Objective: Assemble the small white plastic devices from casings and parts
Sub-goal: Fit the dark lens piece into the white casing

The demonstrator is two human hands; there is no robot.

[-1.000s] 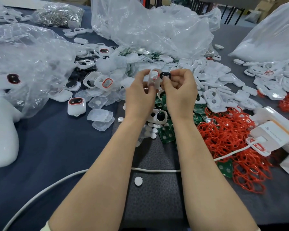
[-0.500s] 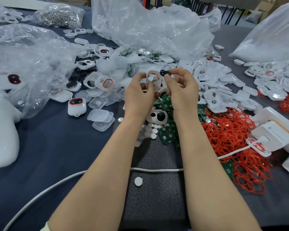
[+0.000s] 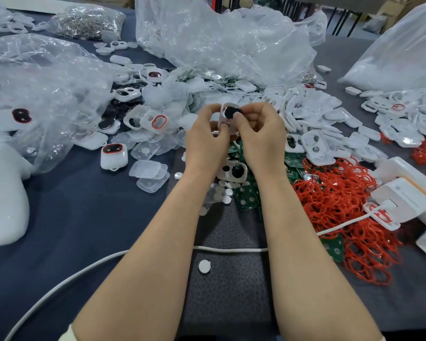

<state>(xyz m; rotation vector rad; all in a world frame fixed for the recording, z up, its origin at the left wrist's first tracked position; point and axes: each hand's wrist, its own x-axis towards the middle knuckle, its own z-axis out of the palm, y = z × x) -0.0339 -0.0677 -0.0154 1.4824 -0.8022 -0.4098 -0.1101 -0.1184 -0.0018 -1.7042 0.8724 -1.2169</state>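
My left hand (image 3: 205, 141) grips a small white casing (image 3: 225, 120) upright above the middle of the table. My right hand (image 3: 261, 136) pinches a small black round part (image 3: 232, 112) and holds it against the casing's upper opening. Below my hands lies another white casing (image 3: 233, 171) with two holes, on green circuit boards (image 3: 246, 196). A heap of red rubber rings (image 3: 335, 200) lies to the right. An assembled white device (image 3: 114, 156) with a red-rimmed dark window stands to the left.
Clear plastic bags (image 3: 221, 43) rise behind and at the left. White casings (image 3: 330, 119) are piled at the right. Clear covers (image 3: 150, 173), white discs (image 3: 204, 266), a white cable (image 3: 231, 249), white boxes (image 3: 403, 203) and a white rounded object (image 3: 3, 198) lie around.
My right hand has brought the black part from beside the casing onto its upper opening. Both hands stay close together and have barely shifted.
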